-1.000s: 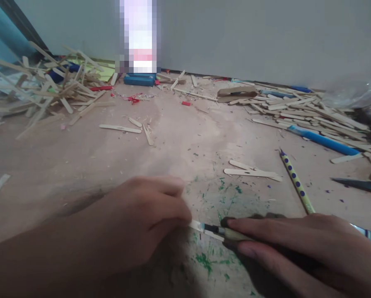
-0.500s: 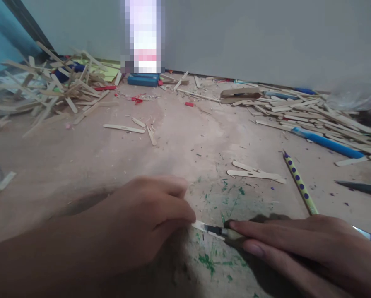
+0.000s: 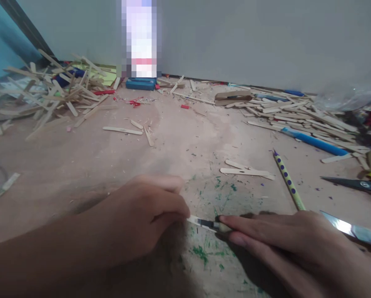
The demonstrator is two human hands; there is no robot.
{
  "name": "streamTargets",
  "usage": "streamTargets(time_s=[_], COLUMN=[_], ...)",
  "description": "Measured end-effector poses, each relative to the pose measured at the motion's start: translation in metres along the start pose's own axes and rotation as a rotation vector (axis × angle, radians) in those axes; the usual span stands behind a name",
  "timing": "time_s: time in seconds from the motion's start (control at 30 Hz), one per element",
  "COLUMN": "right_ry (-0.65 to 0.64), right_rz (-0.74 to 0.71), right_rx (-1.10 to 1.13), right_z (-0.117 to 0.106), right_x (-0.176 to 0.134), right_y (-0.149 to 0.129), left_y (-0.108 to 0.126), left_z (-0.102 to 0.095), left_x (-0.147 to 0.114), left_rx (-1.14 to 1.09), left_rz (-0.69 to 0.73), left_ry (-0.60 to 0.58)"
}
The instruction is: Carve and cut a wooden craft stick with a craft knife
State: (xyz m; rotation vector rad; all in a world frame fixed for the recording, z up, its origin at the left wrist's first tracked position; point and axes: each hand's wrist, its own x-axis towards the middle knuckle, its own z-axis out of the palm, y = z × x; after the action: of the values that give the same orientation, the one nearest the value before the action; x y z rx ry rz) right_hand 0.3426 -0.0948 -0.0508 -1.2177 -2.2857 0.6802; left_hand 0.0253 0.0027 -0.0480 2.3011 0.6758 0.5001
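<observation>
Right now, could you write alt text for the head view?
A person's left hand pinches a thin pale strip and the right hand holds a pale-handled, dark-tipped tool at it, over a green-flecked wooden tabletop. Flat pale wooden sticks lie heaped farther back, left and right; a yellow, purple-dotted pencil lies beyond the right hand.

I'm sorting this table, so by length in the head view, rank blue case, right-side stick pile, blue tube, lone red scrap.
1. Stick pile
2. Blue tube
3. Blue case
4. Red scrap
Real lengths are unsure: the blue case lies farther away.
</observation>
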Motion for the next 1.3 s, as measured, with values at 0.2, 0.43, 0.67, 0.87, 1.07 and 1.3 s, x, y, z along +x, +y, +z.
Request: streamTargets(time_s=[0.2,0.43,0.67,0.87,1.07,1.3], right_ry=[-0.04,0.038,0.02,-0.054,-0.075,0.044], right_rz=[0.013,-0.1,-0.135,-0.162,-0.153,-0.025], right_rx=[0.114,-0.071,-0.121,0.042,0.087,-0.067], right_z=[0.0,-0.009,-0.014,-0.024,-0.018,-0.008], right_x=[0.0,0.002,-0.001,0.001,0.003,-0.028], right_y=[-0.002,0.012,0.019,0.021,0.016,0.02], left_y=[-0.008,0.003,0.017,0.01,0.0,0.006], left_z=[0.001,-0.006,0.016,-0.004,-0.019,-0.012], left_x=[0.0,-0.002,-0.015,-0.005,0.004,0.002], left_rx=[-0.004,0.089,0.066,0.104,0.3,0.325], left_rz=[0.026,-0.006,0.005,0.102,0.221,0.192], left_ry=[-0.008,-0.065,0.049,0.022,-0.25,-0.283])
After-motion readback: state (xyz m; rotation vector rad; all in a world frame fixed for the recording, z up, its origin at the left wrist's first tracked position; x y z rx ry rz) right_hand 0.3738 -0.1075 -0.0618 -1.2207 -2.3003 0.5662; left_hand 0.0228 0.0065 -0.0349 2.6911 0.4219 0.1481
